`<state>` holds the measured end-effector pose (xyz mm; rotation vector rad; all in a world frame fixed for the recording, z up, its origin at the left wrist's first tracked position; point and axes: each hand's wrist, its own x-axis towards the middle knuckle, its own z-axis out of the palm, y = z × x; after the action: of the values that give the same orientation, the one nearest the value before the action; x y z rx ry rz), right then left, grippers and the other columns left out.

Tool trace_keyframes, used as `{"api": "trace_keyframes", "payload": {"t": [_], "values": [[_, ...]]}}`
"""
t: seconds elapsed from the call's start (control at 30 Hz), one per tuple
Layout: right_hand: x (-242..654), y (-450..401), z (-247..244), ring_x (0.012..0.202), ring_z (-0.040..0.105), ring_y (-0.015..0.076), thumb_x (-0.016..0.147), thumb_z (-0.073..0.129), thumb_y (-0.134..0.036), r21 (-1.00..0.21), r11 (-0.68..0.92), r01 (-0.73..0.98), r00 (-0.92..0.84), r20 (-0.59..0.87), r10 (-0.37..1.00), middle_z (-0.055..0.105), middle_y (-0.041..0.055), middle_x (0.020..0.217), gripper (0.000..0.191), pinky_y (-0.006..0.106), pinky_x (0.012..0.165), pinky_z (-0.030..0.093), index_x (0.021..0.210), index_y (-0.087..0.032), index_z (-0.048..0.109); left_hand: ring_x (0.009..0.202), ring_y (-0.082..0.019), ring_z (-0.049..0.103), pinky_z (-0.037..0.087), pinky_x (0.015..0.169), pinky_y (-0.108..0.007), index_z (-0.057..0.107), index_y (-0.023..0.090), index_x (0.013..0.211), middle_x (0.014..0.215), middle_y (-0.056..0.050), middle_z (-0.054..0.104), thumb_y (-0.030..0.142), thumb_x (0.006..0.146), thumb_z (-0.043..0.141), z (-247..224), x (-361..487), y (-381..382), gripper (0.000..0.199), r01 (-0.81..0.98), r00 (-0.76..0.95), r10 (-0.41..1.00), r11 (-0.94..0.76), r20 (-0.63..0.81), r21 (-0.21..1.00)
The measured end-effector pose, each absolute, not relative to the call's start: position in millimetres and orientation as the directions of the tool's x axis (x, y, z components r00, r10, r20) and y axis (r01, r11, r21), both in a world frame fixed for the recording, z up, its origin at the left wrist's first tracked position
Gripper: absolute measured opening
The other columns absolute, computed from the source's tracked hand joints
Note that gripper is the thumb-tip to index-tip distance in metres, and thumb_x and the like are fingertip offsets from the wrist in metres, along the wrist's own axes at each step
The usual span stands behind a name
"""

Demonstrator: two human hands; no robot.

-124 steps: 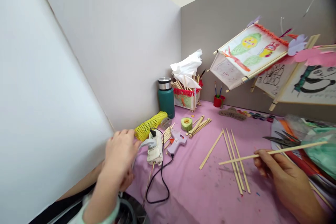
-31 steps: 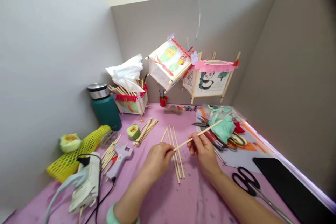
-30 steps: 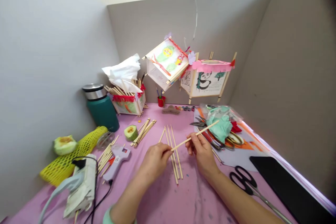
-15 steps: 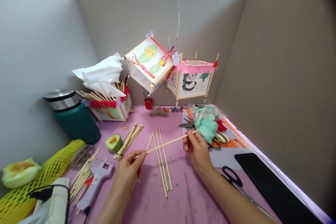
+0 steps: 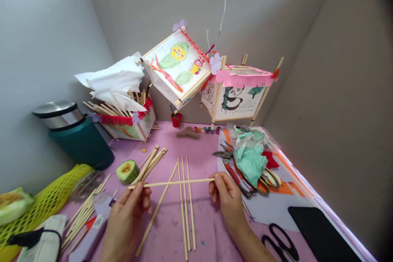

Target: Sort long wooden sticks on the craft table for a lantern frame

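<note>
A thin wooden stick (image 5: 178, 182) stretches nearly level between my two hands, above the pink tabletop (image 5: 202, 147). My left hand (image 5: 129, 208) pinches it near its left end, and my right hand (image 5: 227, 196) grips the other end. Beneath it, three sticks (image 5: 185, 213) lie side by side, pointing away from me. Another stick (image 5: 158, 206) slants to their left, close to my left hand. Beyond that hand sits a bundle of sticks (image 5: 153, 163) tied with dark bands, next to a cut melon piece (image 5: 127, 172).
Left: teal bottle (image 5: 81, 143), glue gun (image 5: 95, 229), loose sticks (image 5: 82, 217), yellow net (image 5: 55, 200). At the back, a box of sticks (image 5: 129, 131) and paper lanterns (image 5: 181, 65). Right: pruning shears (image 5: 225, 153), crumpled green plastic (image 5: 250, 155), black-handled scissors (image 5: 281, 241), black phone-like slab (image 5: 319, 233).
The held stick has swung from a slant to nearly level and come lower in view. My right hand has moved down, my left hand slightly leftward. The camera view has tilted down and closer.
</note>
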<state>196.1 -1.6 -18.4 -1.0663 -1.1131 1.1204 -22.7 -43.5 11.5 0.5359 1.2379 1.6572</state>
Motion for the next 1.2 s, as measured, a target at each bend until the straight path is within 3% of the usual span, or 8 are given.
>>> {"api": "trace_keyframes", "payload": {"t": [0.1,0.27,0.43,0.57,0.67,0.73,0.9,1.2], "values": [[195.8,-10.4,-18.8,0.050,0.041,0.0074,0.091,0.047,-0.037,-0.969,0.228,0.095,-0.113,0.217,0.970,0.046,-0.0041,0.057,0.027,0.019,0.048,0.033,0.075,-0.017,0.055,0.052,-0.007,0.049,0.043,0.046,-0.018,0.064,0.015,0.077,0.071,0.001,0.062,0.038,0.062,0.078,12.4,-23.5,-41.6,0.030,-0.464,-0.444,0.879,-0.057,-0.176,0.884],[192.6,-24.1,-16.3,0.061,0.051,0.0095,0.092,0.046,-0.027,-0.799,0.520,0.303,-0.448,0.362,0.818,0.059,0.0006,0.069,0.021,0.021,0.060,0.037,0.081,-0.016,0.061,0.052,-0.009,0.050,0.041,0.047,-0.019,0.066,0.012,0.084,0.059,0.001,0.056,0.045,0.066,0.073,13.2,-12.7,-45.1,0.038,-0.337,-0.296,0.934,0.095,-0.201,0.937],[189.4,-25.3,-12.1,0.063,0.053,0.0106,0.093,0.045,-0.028,-0.655,0.628,0.420,-0.496,0.414,0.763,0.062,0.0013,0.070,0.022,0.022,0.063,0.036,0.081,-0.017,0.061,0.044,-0.007,0.034,0.028,0.042,-0.019,0.057,0.016,0.074,0.052,0.006,0.043,0.052,0.079,0.056,15.5,-13.5,-51.3,0.036,-0.155,-0.373,0.926,-0.008,-0.051,0.988],[185.2,-26.0,-10.2,0.066,0.055,0.0129,0.090,0.048,-0.028,-0.521,0.614,0.592,-0.499,0.361,0.788,0.063,0.0019,0.075,0.017,0.025,0.064,0.035,0.086,-0.019,0.061,0.049,-0.010,0.041,0.028,0.050,-0.021,0.062,0.018,0.081,0.052,0.006,0.042,0.048,0.083,0.050,14.8,-21.1,-53.8,0.032,0.374,-0.394,0.905,0.000,0.159,0.927],[180.8,-30.2,-8.7,0.070,0.057,0.0155,0.087,0.051,-0.029,-0.397,0.560,0.727,-0.489,0.272,0.829,0.063,0.0020,0.079,0.013,0.026,0.065,0.035,0.087,-0.020,0.061,0.054,-0.016,0.053,0.030,0.054,-0.025,0.066,0.019,0.087,0.055,0.001,0.056,0.038,0.084,0.049,10.2,-21.3,-53.4,0.026,0.736,-0.234,0.961,0.077,0.146,0.672],[177.6,-33.2,-7.1,0.073,0.059,0.0165,0.088,0.049,-0.027,-0.343,0.516,0.785,-0.460,0.235,0.856,0.063,0.0025,0.082,0.013,0.027,0.066,0.035,0.088,-0.020,0.061,0.065,-0.021,0.061,0.032,0.057,-0.027,0.067,0.020,0.091,0.065,-0.004,0.066,0.035,0.084,0.049,7.4,-19.7,-53.3,0.025,0.851,-0.165,0.983,0.099,0.083,0.516],[169.3,-39.0,-3.9,0.076,0.062,0.0190,0.090,0.046,-0.027,-0.255,0.445,0.858,-0.404,0.200,0.893,0.063,0.0049,0.084,0.018,0.028,0.064,0.035,0.086,-0.019,0.061,0.084,-0.028,0.066,0.038,0.065,-0.031,0.062,0.021,0.114,0.085,-0.011,0.073,0.038,0.086,0.047,5.0,-16.9,-53.6,0.036,0.908,-0.149,0.988,0.121,0.039,0.402],[159.5,-45.0,5.3,0.073,0.067,0.0256,0.085,0.042,-0.017,-0.152,0.251,0.956,-0.251,0.020,0.968,0.070,0.0108,0.081,0.022,0.029,0.056,0.030,0.084,-0.015,0.064,0.085,-0.024,0.064,0.042,0.075,-0.033,0.065,0.019,0.106,0.095,-0.009,0.070,0.034,0.088,0.042,20.7,-27.2,-49.3,0.033,0.875,-0.292,0.928,0.162,0.231,0.457]]}}
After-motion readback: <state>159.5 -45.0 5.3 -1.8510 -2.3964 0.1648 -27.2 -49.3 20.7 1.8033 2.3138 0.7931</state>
